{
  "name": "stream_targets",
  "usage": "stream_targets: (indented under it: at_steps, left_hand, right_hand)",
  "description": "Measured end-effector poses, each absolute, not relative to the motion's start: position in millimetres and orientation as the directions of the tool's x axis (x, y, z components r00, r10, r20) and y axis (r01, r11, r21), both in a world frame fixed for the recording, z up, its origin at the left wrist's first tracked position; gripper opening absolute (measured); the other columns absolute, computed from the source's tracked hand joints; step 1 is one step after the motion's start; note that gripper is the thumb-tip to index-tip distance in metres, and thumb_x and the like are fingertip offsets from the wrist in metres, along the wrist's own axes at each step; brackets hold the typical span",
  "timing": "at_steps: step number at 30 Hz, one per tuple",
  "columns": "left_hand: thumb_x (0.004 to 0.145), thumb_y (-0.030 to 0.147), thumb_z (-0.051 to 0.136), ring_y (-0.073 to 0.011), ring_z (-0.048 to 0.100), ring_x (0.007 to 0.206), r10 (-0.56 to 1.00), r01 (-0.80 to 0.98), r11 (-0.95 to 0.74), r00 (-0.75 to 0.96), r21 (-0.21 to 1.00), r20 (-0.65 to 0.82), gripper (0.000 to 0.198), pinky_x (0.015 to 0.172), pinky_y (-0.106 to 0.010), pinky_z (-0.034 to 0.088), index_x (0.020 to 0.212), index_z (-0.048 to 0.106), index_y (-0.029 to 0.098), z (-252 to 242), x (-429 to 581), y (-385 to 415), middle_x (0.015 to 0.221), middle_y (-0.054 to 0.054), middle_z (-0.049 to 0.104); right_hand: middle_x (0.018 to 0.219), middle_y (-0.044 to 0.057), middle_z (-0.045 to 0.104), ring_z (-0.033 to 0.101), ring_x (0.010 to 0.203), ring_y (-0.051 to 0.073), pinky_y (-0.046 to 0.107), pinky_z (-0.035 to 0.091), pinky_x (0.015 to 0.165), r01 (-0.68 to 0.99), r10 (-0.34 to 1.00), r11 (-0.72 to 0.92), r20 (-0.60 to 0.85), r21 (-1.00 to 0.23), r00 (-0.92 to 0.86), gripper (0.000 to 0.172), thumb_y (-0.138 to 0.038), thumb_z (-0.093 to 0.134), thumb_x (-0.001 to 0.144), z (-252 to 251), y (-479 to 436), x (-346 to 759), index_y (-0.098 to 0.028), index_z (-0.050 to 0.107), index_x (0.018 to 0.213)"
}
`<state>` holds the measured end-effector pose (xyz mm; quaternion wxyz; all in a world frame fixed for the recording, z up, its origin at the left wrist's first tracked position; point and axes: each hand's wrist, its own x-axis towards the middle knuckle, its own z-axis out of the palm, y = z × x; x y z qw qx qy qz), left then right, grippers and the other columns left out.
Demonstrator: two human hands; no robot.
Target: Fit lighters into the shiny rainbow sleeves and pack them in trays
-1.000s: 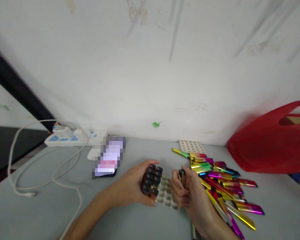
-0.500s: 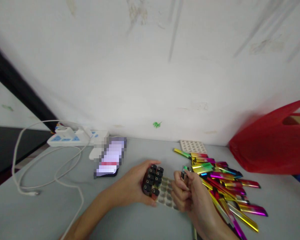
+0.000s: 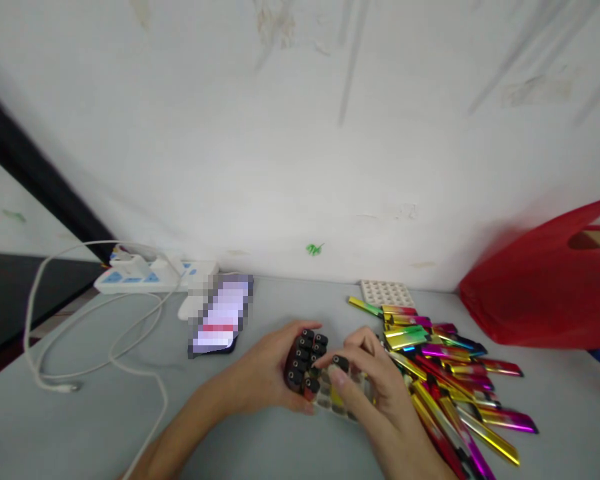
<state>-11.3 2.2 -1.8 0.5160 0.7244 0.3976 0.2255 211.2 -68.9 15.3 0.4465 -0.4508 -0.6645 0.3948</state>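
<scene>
Cable (image 3: 67,387) loops across the left side of the frame, in front of a white power strip (image 3: 109,285). A phone (image 3: 225,307) lies just to the right of the strip, with its screen blurred out. Near the bottom middle, the left hand (image 3: 267,363) curls around a bunch of black-topped sticks (image 3: 301,354) and holds them tight together. The sticks stand up at the left end of a pale tray with holes (image 3: 323,395).

The big change is the right hand (image 3: 380,383). A moment ago it was a fist, farther right. Now it is over the tray, and its thumb and fingers pinch one loose stick (image 3: 340,362) by the black top. That stick is now just beside the bunch. So the work has gone from carrying the stick to setting it in place. I can't tell if its bottom is in a hole, because the fingers hide it. The bunch looks the same as before.

Farther right, a shiny, colorful pile (image 3: 437,350) lies on the gray table (image 3: 260,440), with another tray (image 3: 387,293) behind it by the wall. A red bag (image 3: 545,293) sits at the right edge.
</scene>
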Motion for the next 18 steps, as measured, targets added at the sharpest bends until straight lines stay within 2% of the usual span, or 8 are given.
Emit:
stream_targets:
  at_steps: [3, 7, 10, 15, 18]
  left_hand:
    - [0.057, 0.03, 0.104, -0.0358, 0.068, 0.125, 0.807, 0.344, -0.167, 0.586, 0.924, -0.072, 0.109, 0.107, -0.045, 0.056, 0.153, 0.054, 0.025, -1.1, -11.0, 1.7, 0.14, -0.01, 0.068]
    - [0.06, 0.037, 0.104, -0.036, 0.066, 0.128, 0.803, 0.35, -0.204, 0.594, 0.914, -0.049, 0.105, 0.113, -0.047, 0.052, 0.152, 0.055, 0.024, 1.6, -11.5, 0.8, 0.141, -0.01, 0.068]
    - [0.06, 0.034, 0.104, -0.0363, 0.064, 0.129, 0.799, 0.34, -0.187, 0.598, 0.922, -0.059, 0.105, 0.113, -0.046, 0.053, 0.153, 0.054, 0.025, 1.3, -11.8, 0.8, 0.143, -0.009, 0.067]
    - [0.058, 0.021, 0.102, -0.0323, 0.07, 0.115, 0.789, 0.316, -0.162, 0.611, 0.935, -0.069, 0.108, 0.101, -0.042, 0.059, 0.153, 0.052, 0.024, -2.7, -11.8, 2.3, 0.131, -0.007, 0.07]
    - [0.057, 0.024, 0.104, -0.0332, 0.069, 0.117, 0.79, 0.312, -0.167, 0.61, 0.935, -0.063, 0.109, 0.104, -0.044, 0.057, 0.152, 0.053, 0.024, -2.8, -12.0, 3.3, 0.13, -0.009, 0.071]
  right_hand:
    - [0.104, 0.004, 0.057, 0.061, 0.097, 0.021, 0.031, 0.051, 0.085, 0.307, 0.924, 0.36, 0.291, -0.881, -0.248, 0.021, -0.034, 0.064, 0.107, 15.8, -69.9, 212.4, -0.032, 0.078, 0.122]
    - [0.11, 0.004, 0.062, 0.065, 0.105, 0.021, 0.031, 0.053, 0.091, 0.324, 0.873, 0.463, 0.361, -0.825, -0.327, 0.028, -0.024, 0.07, 0.103, 13.0, -67.5, 211.2, -0.035, 0.076, 0.129]
    - [0.11, 0.003, 0.065, 0.067, 0.105, 0.02, 0.03, 0.054, 0.092, 0.321, 0.875, 0.462, 0.366, -0.827, -0.317, 0.026, -0.025, 0.074, 0.102, 11.4, -64.5, 210.5, -0.034, 0.076, 0.126]
    - [0.111, 0.004, 0.069, 0.068, 0.104, 0.02, 0.03, 0.055, 0.09, 0.347, 0.877, 0.469, 0.382, -0.812, -0.291, 0.019, -0.024, 0.073, 0.102, 13.1, -62.8, 211.2, -0.03, 0.076, 0.12]
    - [0.106, 0.004, 0.07, 0.069, 0.096, 0.02, 0.031, 0.055, 0.085, 0.354, 0.876, 0.473, 0.388, -0.807, -0.286, 0.016, -0.025, 0.073, 0.102, 13.3, -63.8, 211.3, -0.029, 0.075, 0.118]
